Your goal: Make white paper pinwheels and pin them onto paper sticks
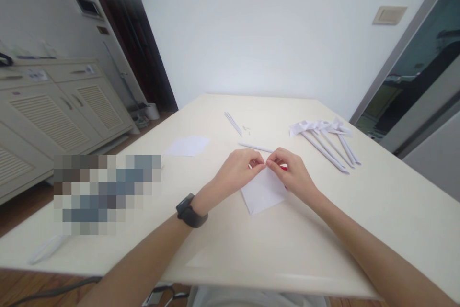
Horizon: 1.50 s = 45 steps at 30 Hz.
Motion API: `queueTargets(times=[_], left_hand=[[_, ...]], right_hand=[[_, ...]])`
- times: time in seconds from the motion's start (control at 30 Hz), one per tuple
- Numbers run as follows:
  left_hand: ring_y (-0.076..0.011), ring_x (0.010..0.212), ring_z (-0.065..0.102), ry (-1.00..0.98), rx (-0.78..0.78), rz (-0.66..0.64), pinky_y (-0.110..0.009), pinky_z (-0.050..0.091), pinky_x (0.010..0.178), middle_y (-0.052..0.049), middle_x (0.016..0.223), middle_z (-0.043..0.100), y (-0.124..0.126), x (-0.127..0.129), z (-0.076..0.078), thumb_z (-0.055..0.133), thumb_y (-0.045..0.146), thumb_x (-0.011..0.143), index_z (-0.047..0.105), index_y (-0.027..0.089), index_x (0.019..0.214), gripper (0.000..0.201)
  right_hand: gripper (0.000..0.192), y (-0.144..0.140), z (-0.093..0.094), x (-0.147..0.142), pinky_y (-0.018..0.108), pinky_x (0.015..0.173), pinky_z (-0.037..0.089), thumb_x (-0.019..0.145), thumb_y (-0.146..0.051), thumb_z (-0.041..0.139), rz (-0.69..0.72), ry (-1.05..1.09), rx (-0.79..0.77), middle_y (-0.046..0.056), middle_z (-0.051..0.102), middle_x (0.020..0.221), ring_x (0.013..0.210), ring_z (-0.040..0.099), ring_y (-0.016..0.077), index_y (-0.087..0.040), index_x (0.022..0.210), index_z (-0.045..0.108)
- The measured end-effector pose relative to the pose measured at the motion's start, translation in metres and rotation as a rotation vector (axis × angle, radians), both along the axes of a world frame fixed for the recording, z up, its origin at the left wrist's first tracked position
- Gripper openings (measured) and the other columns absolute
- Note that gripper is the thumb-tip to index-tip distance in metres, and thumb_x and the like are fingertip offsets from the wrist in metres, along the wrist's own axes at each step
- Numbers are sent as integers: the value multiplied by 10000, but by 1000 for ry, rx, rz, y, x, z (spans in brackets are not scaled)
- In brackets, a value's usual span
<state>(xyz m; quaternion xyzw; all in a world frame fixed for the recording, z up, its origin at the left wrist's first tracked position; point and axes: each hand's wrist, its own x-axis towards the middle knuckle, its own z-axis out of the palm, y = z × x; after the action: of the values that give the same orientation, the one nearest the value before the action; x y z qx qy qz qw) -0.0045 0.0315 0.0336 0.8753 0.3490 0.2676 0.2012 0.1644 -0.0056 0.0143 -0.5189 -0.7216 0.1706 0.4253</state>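
Observation:
A white paper sheet point(262, 194) lies on the cream table point(233, 244) in front of me, folded with a corner pointing toward me. My left hand point(239, 168) and my right hand point(293, 170) meet at its far edge, with the fingertips of both pinching the paper there. A bit of red shows under my right hand; what it is I cannot tell. A black watch point(190, 211) sits on my left wrist.
Several finished white paper pinwheels on rolled sticks point(325, 139) lie at the right. A single rolled stick point(255, 147) lies just beyond my hands, two thin sticks point(233, 123) farther back, another white sheet point(189, 145) to the left. Cabinets stand at the far left.

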Motion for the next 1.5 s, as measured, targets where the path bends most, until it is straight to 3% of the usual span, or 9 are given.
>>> queueTargets(times=[0.5,0.67,1.13,1.5], left_hand=[[-150,719,591,28,58,50,-247,463,651,-10,766,657,-1,0,1,456,245,814,634,192,750,196],[-152,753,580,33,139,75,-259,467,666,-20,820,634,-3,2,-1,451,217,817,621,192,804,172],[-152,805,544,-25,330,111,-274,459,674,-22,876,557,-10,7,-3,471,160,819,552,187,820,86],[-154,821,538,-20,429,60,-284,436,725,-29,874,559,-11,6,-1,452,148,835,539,175,838,91]], right_hand=[[62,-2,-1,-1,249,644,467,835,-173,478,12,-121,94,28,515,899,778,525,132,-203,819,529],[78,-3,-1,-1,267,678,478,848,-170,450,7,-161,130,41,508,929,815,526,147,-203,839,520],[73,-5,0,-3,299,701,476,836,-153,454,3,-157,182,55,505,921,835,520,171,-201,826,507],[71,-6,4,-3,288,698,453,808,-144,486,-31,-92,218,38,508,863,812,520,165,-206,781,507]])
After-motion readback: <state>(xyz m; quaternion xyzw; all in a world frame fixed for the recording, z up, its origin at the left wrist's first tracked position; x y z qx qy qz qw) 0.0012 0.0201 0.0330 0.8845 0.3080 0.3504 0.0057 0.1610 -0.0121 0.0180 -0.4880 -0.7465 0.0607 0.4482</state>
